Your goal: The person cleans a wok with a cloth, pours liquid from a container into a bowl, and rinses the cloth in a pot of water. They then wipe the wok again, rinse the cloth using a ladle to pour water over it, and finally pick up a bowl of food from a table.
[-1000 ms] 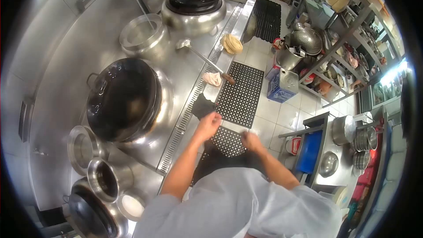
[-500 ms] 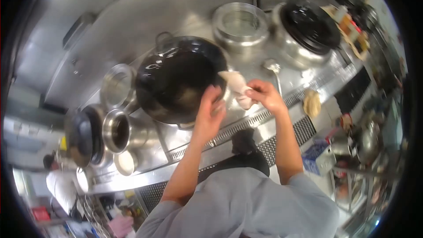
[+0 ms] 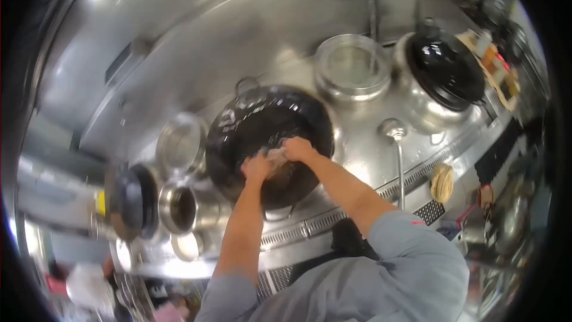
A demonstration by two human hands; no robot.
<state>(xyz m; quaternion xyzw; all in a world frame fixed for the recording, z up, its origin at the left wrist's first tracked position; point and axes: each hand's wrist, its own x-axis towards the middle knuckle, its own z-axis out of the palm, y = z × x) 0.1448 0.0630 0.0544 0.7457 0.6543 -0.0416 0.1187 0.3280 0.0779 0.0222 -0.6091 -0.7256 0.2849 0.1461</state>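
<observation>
Both hands are over the large black wok, which has dark liquid inside. My left hand and my right hand are close together, with a pale cloth stretched between them. The fingers of each hand are closed on an end of it. The cloth hangs low in the wok; blur hides whether it touches the liquid.
A ladle lies right of the wok. Behind it stand a round metal pot and a pot with a black lid. Metal containers stand left. A yellowish bundle lies at the right edge. Another person is at lower left.
Both hands have moved from the wok's right edge to over its middle, with the cloth. My left hand, open before, has closed on the cloth. The view has shifted.
</observation>
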